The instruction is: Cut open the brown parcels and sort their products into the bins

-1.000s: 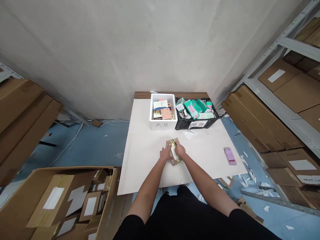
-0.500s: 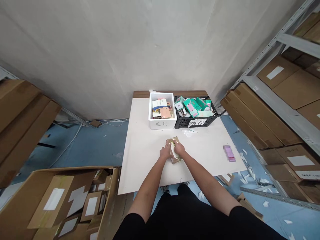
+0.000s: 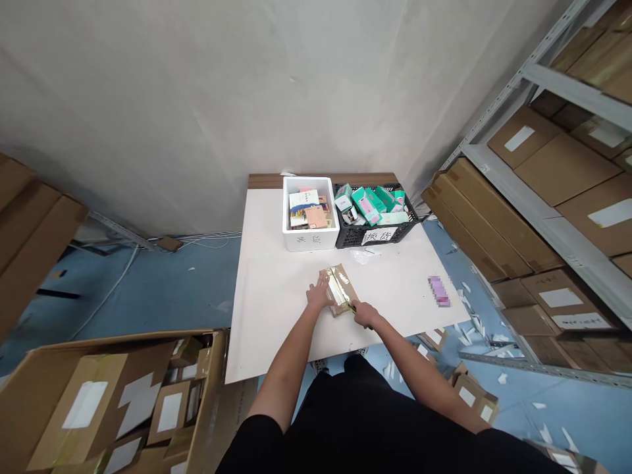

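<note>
A small cardboard box (image 3: 340,288) wrapped in shiny tape lies on the white table (image 3: 269,296). My left hand (image 3: 317,295) grips it along its left side, with fingers and thumb reaching onto the top. At the near right corner of the box, my right hand (image 3: 366,314) is closed around a utility knife (image 3: 353,309). The tip of this slim yellow-and-black tool meets the taped edge; the blade itself is too small to make out.
Behind the box stand a white foam bin (image 3: 311,241) with small packs and a black crate (image 3: 378,235) holding green boxes. A blurred purple item (image 3: 439,291) lies at right. A big carton (image 3: 217,368) of parcels stands at left, shelving (image 3: 538,204) at right.
My right hand has drawn back from the far end of the box to its near right corner, exposing the taped top. My left hand stays on the left side. The camera view has shifted slightly.
</note>
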